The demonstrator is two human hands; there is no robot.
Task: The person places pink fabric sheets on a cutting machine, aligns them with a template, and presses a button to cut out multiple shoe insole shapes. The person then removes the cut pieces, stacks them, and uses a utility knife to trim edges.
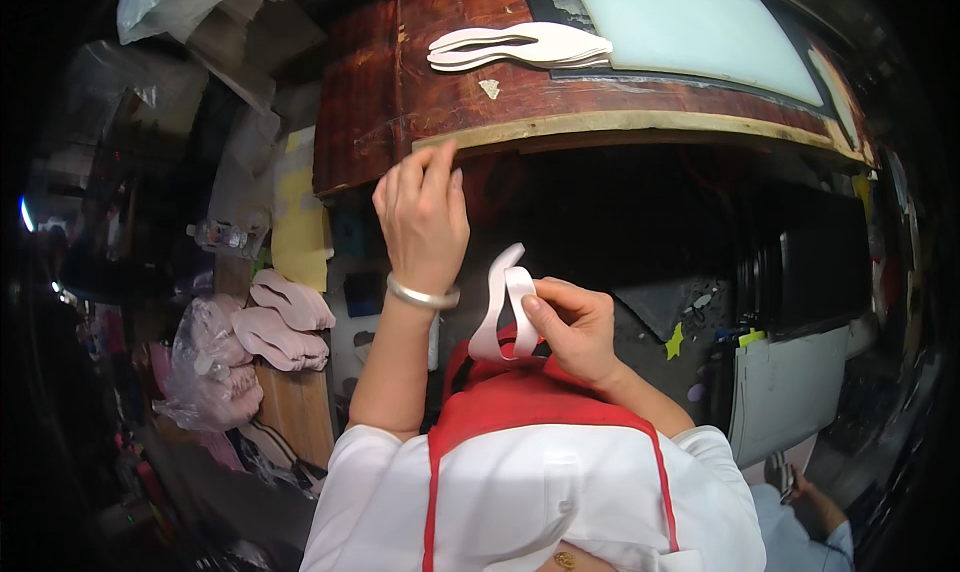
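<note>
My right hand [575, 327] pinches a pale pink, U-shaped strip [494, 327] by one arm between thumb and fingers. The strip hangs in front of the red apron [540, 392], one end curling upward. My left hand [425, 207], with a silver bangle at the wrist, reaches to the wooden front edge [560, 124] of the worktable. Its fingers are loosely extended and nothing shows in them; I cannot tell whether the fingertips touch the edge. Farther back on the tabletop lies a stack of similar pale pieces [560, 44].
A whitish board [700, 32] lies on the table at the back right. To the left, bundles of pink pieces [285, 322] sit beside a clear plastic bag [205, 372] and a bottle [220, 236]. A black box-shaped object [820, 262] stands at right. Another person's arm [820, 502] shows at lower right.
</note>
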